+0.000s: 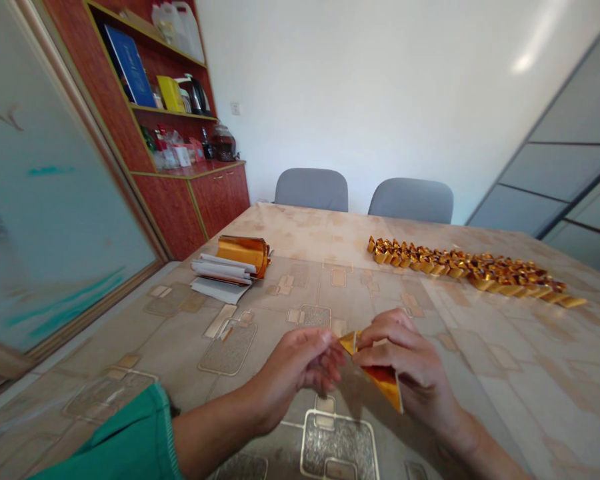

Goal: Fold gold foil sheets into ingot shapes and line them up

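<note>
A partly folded sheet of gold foil paper (384, 385) is held above the table in front of me. My right hand (413, 363) grips it from the right, with thumb and fingers closed on its upper part. At its upper left corner, my left hand (305, 360) pinches the tip between thumb and forefinger; the other fingers are curled below. One edge of the foil slants down to a point at the lower right. Part of the sheet is hidden behind my right fingers.
A stack of gold and white paper sheets (233, 267) lies at the left on the patterned tablecloth (280, 320). Rows of folded gold paper pieces (460, 267) stretch across the right side. Two grey chairs (311, 189) stand behind the table, and a red-brown cabinet (225, 193) at the back left.
</note>
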`<state>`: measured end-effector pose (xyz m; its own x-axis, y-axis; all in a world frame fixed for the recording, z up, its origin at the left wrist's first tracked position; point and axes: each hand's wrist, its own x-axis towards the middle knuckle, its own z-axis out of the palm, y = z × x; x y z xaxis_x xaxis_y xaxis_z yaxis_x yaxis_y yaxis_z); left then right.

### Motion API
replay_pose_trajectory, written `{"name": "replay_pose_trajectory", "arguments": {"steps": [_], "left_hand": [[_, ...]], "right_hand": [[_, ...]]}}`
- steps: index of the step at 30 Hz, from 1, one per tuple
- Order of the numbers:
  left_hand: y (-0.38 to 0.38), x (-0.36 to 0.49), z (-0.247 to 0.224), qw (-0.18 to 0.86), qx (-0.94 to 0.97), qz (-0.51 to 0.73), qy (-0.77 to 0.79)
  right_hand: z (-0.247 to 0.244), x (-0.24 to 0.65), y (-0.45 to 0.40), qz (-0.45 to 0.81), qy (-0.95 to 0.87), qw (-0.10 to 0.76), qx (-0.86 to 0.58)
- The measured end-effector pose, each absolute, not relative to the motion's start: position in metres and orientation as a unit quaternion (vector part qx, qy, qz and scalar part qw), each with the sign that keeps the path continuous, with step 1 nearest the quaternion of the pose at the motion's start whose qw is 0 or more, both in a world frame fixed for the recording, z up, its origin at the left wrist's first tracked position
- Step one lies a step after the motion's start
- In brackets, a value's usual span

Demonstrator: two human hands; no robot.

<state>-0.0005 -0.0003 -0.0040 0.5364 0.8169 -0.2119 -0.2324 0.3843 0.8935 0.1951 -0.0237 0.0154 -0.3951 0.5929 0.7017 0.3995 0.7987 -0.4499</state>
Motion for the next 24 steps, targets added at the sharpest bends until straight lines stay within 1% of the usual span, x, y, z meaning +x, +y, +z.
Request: {"name": "replay_pose_trajectory", "arguments": {"steps": [2, 4, 9, 13, 16, 18, 21, 24], "left_hand": [[-0.001, 0.0, -0.004, 0.831, 0.375, 0.295, 0.287], [-0.002, 0.0, -0.005, 0.85, 0.346, 0.289, 0.271], [0.003, -0.003, -0.008, 0.804, 0.338, 0.357, 0.335], [0.007, -0.004, -0.007, 0.763, 0.374, 0.368, 0.377], [0.005, -0.003, -0.007, 0.742, 0.401, 0.364, 0.395], [0.002, -0.002, -0.008, 0.731, 0.424, 0.36, 0.396], [-0.002, 0.0, -0.008, 0.722, 0.45, 0.36, 0.384], [-0.003, 0.001, -0.008, 0.723, 0.437, 0.367, 0.389]], "right_hand": [[0.015, 0.195, -0.025, 0.08, -0.846, 0.444, -0.284], [0.015, 0.193, -0.026, 0.073, -0.859, 0.421, -0.283], [0.014, 0.195, -0.025, 0.05, -0.887, 0.342, -0.307], [0.014, 0.202, -0.022, 0.03, -0.893, 0.325, -0.31], [0.015, 0.202, -0.021, 0.065, -0.89, 0.331, -0.306], [0.014, 0.199, -0.021, 0.126, -0.875, 0.347, -0.312], [0.008, 0.19, -0.024, 0.245, -0.796, 0.401, -0.381], [0.0, 0.18, -0.026, 0.319, -0.686, 0.469, -0.456]]}}
